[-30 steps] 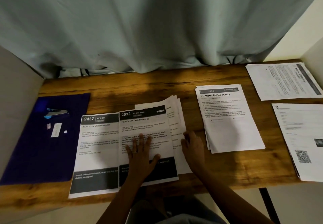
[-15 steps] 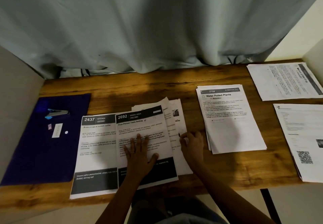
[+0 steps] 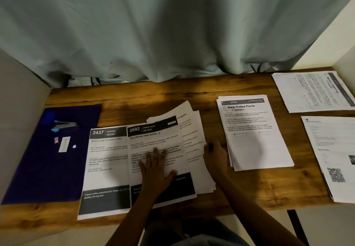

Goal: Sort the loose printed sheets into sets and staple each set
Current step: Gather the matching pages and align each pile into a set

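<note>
Now I see the stack (image 3: 194, 130) right of the 2692 sheet (image 3: 153, 142) fan wider, sorting unfinished; left hand (image 3: 155, 170) flat on that sheet, right hand (image 3: 216, 159) grip unclear.

Worktop (image 3: 172, 99) was wood: brown stain, visible grain, dull sheen. Curtain (image 3: 172, 34) behind the worktop was thin cloth, matt, creased. Printed sheets (image 3: 107, 161) on the worktop were plain matt paper with solid black toner bands. Mat (image 3: 38, 169) at the worktop's left end was dark purple, smooth, matt; plastic or cloth, couldn't tell. Stapler (image 3: 65, 125) there was shiny metal with blue plastic parts.
</note>
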`<state>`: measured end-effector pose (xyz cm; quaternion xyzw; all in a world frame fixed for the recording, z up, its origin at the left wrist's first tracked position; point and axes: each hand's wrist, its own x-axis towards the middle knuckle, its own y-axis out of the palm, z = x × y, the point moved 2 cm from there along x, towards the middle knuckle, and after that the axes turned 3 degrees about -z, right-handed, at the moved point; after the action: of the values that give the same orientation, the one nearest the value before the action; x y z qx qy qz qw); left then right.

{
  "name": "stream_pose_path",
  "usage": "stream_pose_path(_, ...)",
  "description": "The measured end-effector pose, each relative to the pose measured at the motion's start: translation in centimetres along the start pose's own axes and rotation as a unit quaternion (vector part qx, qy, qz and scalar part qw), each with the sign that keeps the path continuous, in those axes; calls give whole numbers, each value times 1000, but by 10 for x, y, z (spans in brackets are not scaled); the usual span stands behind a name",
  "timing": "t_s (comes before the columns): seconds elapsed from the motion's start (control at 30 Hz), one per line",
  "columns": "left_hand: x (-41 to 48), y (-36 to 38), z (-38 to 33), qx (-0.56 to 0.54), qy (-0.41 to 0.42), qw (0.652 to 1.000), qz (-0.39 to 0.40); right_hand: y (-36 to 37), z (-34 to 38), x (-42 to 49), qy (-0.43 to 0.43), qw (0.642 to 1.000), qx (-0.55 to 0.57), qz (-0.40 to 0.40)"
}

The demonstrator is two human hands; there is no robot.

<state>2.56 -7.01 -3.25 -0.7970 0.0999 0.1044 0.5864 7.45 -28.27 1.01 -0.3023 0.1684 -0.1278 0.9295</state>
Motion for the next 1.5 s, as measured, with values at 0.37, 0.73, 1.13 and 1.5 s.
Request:
stream_pose_path(0.37, 3, -13, -3, -18, -35, 999, 8, -96, 24, 59, -16, 981, 81, -175)
stream_pose_path(0.73, -10, -54, 12, -441, -166, 842, -263, -33, 20, 8, -5, 997, 68, -22)
stream_pose_path(1.13, -18, -13, 34, -145, -136, 972, -122, 32, 11, -14, -39, 995, -78, 47)
stream_pose_path(1.5, -21, -10, 35, -196, -144, 963, -114, 18, -5, 6, 53, 998, -16, 2)
